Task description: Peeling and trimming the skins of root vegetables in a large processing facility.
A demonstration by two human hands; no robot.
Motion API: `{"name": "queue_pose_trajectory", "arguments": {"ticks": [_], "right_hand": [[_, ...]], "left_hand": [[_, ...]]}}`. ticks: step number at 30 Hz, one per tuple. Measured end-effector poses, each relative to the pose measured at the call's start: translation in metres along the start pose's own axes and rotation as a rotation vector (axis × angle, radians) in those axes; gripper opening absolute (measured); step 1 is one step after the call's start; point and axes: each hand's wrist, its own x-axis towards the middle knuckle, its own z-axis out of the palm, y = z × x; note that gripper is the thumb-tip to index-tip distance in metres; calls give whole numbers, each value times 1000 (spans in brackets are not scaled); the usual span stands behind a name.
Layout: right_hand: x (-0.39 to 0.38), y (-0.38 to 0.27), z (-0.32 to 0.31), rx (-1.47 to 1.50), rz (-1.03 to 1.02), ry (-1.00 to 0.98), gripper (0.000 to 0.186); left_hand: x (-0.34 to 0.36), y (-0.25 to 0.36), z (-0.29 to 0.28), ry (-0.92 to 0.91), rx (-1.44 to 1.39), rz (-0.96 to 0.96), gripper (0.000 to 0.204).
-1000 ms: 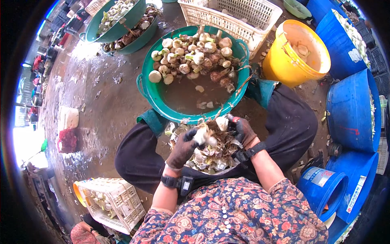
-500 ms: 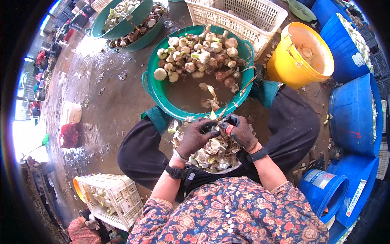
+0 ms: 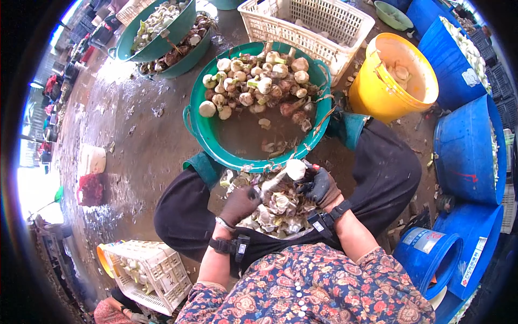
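Observation:
A white garlic bulb (image 3: pixel 295 169) with a pale stem slanting down to the left is held just in front of the green basin's near rim. My right hand (image 3: pixel 324 189), in a dark glove, is closed at the bulb's right side, its fingertips against it. My left hand (image 3: pixel 240 206), gloved in brown, is closed around the lower end of the stem or its loose skin; the exact grip is partly hidden. Beneath both hands, a heap of papery garlic skins (image 3: pixel 283 208) fills my lap. The green basin (image 3: pixel 197 127) holds several garlic bulbs and some murky water or dirt.
A yellow bucket (image 3: pixel 360 89) and a white plastic crate (image 3: pixel 302 24) stand beyond the basin. Blue tubs (image 3: pixel 458 151) line the right. Stacked green basins (image 3: pixel 127 46) sit far left. A tipped white crate (image 3: pixel 170 272) lies lower left, near another person's arm (image 3: pixel 110 312).
My hands have drawn apart, the left moving down and left. A clean white bulb now shows between them, with its stem stretched toward the left hand.

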Motion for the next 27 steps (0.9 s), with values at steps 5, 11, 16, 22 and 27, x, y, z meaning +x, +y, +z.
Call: {"name": "queue_pose_trajectory", "arguments": {"ticks": [5, 11, 16, 22, 27], "right_hand": [[3, 7, 19, 20, 79, -63, 32], [14, 0, -3, -497, -199, 568, 21], [17, -36, -24, -989, -430, 737, 17], [4, -121, 145, -395, -668, 107, 36], [12, -96, 57, -751, -467, 616, 48]], "left_hand": [[20, 43, 2, 106, -834, 204, 37], [24, 68, -3, 53, -1201, 70, 18], [70, 40, -20, -336, -31, 406, 41], [204, 55, 10, 390, 98, 644, 50], [309, 99, 41, -62, 487, 305, 58]]}}
